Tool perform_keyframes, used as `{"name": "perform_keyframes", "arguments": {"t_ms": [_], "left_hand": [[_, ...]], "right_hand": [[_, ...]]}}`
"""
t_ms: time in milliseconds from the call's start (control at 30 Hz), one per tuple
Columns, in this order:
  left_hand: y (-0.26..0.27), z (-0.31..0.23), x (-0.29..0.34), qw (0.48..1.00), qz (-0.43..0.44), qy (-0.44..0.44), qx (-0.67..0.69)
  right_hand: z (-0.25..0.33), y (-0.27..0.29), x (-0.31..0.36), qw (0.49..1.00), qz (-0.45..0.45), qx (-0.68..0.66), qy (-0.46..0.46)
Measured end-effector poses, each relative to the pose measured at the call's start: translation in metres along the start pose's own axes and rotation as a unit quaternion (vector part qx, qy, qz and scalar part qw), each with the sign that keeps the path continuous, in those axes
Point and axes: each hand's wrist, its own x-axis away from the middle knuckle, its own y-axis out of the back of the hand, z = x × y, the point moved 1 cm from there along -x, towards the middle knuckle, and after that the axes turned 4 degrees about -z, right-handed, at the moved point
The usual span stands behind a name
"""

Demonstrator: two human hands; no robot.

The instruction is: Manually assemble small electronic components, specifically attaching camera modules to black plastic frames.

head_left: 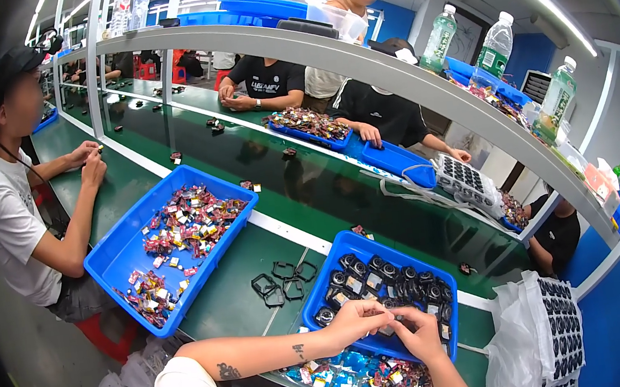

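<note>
My left hand [361, 324] and my right hand [419, 332] meet fingertip to fingertip above a blue tray [321, 281]. Both are closed in a pinch; whatever sits between them is too small and covered to make out. Rows of black housings with round lens-like rings [387, 269] fill the tray, some showing pale square pieces. Just below my wrists lies a heap of small electronic parts [382, 385] in red, yellow and white, partly on blue. Several thin black frames [283, 279] rest on the green bench left of the tray.
A larger blue tray [113, 254] of small parts stands at left, beside a seated person [11, 220]. Beyond runs a dark conveyor belt [308, 174] with scattered pieces. An overhead shelf [386, 55] carries bottles. Stacked trays of black parts [559, 329] and plastic wrap stand at right.
</note>
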Motion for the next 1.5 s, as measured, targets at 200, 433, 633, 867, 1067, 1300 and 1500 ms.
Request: {"name": "perform_keyframes", "arguments": {"t_ms": [200, 433, 633, 867, 1067, 1300, 1500], "left_hand": [[-0.001, -0.001, -0.001, 1.0, -0.017, 0.001, -0.003], [-0.007, 0.004, 0.005, 0.998, -0.042, -0.045, 0.032], [-0.009, 0.001, 0.004, 0.999, -0.025, -0.034, 0.027], [-0.002, -0.01, 0.003, 0.993, -0.065, -0.09, -0.038], [-0.006, -0.004, -0.001, 0.983, -0.091, -0.097, -0.124], [-0.012, -0.003, 0.007, 0.973, -0.124, -0.114, -0.158], [-0.011, -0.006, 0.007, 0.972, -0.117, -0.112, -0.173]], "right_hand": [[0.016, -0.001, -0.001, 0.992, 0.057, 0.061, 0.093], [0.023, 0.002, 0.005, 0.977, 0.079, 0.079, 0.184], [-0.012, 0.004, 0.012, 0.999, 0.011, -0.008, 0.048], [0.003, 0.004, -0.008, 0.982, 0.023, -0.16, -0.101], [-0.003, 0.005, -0.004, 0.961, 0.03, -0.255, -0.098], [0.001, 0.002, 0.005, 0.966, 0.029, -0.249, -0.063], [0.001, 0.001, 0.006, 0.973, 0.024, -0.22, -0.064]]}}
